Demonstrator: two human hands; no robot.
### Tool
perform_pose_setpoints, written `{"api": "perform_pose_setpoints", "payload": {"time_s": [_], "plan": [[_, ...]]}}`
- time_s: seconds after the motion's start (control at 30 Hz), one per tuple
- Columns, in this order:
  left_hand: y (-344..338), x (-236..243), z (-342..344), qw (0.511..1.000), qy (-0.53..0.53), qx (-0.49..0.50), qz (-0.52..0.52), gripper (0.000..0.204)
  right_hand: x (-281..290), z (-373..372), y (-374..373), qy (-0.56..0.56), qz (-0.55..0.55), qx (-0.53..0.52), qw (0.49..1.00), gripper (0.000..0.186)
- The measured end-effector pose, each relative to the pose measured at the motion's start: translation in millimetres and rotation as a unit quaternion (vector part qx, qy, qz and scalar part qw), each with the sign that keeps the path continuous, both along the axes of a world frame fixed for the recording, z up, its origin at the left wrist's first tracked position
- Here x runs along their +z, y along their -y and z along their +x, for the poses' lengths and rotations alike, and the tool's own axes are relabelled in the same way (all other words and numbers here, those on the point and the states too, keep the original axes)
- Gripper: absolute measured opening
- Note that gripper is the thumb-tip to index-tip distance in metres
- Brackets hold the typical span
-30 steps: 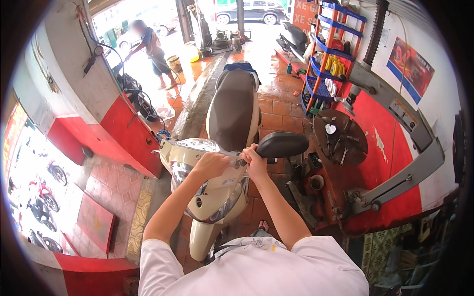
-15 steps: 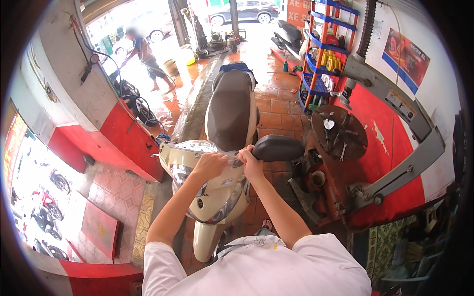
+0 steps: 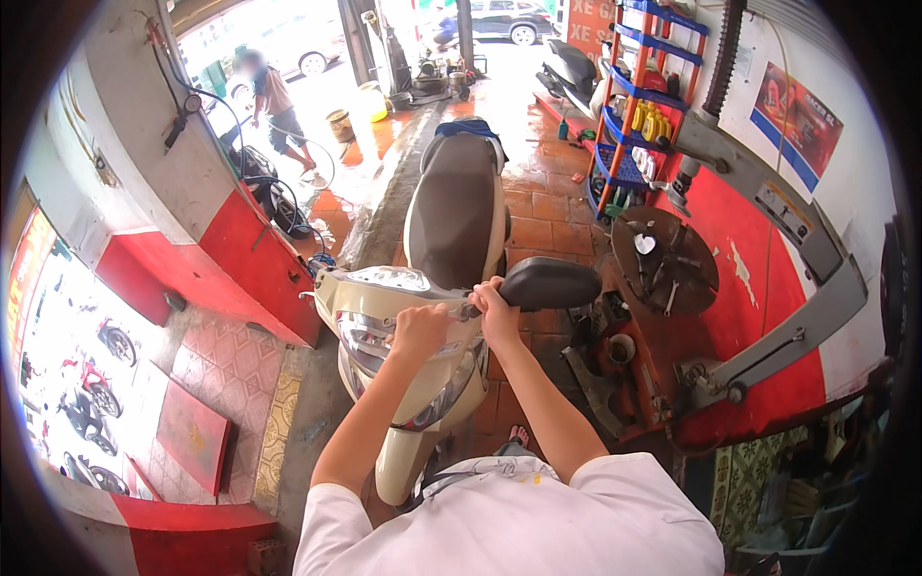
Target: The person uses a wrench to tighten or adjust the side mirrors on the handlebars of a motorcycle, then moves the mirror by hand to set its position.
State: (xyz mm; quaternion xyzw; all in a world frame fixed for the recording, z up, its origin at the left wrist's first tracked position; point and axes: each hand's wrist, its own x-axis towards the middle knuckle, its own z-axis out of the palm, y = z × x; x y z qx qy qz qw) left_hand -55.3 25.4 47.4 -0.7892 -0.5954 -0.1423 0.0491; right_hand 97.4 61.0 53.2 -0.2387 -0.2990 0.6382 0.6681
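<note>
Clasping the black mirror (image 3: 550, 283) near its base with the right hand (image 3: 492, 315), at the right edge of the cream scooter (image 3: 451, 235), apparently to steady it close to the mount. Curling the left hand (image 3: 421, 331) over the scooter's front, just apart from the right, perhaps to brace there. Impossible to tell whether clamped on anything, with fingertips tucked out of sight. Hiding most of the mirror's stem behind knuckles. Showing one foot (image 3: 520, 436) only partly beyond the white shirt (image 3: 519, 518).

Arms (image 3: 360, 418) reach forward, left grip (image 3: 420, 329) fisted, right grip (image 3: 493, 309) curled nearby.
</note>
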Motion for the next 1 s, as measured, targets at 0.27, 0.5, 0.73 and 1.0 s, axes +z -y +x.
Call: {"api": "perform_pose_setpoints", "payload": {"time_s": [0.27, 0.5, 0.73, 1.0], "plan": [[3.9, -4.8, 13.9, 0.998, 0.024, 0.066, -0.001, 0.026, 0.3, 2.8, -1.7, -0.003, 0.008, -0.009, 1.000, 0.039], [1.8, -4.0, 15.3, 0.997, 0.014, 0.069, -0.016, 0.029, 2.2, 2.6, 0.1, 0.019, 0.018, -0.018, 0.999, 0.039], [6.6, -14.4, -3.2, 0.998, 0.057, 0.016, 0.022, 0.030, 1.9, 2.0, 3.1, 0.012, 0.025, 0.019, 0.999, 0.039], [-0.3, -21.0, -1.2, 0.998, 0.054, 0.012, 0.028, 0.029, 0.0, 15.3, -1.6, 0.081, 0.037, 0.041, 0.995, 0.035]]}}
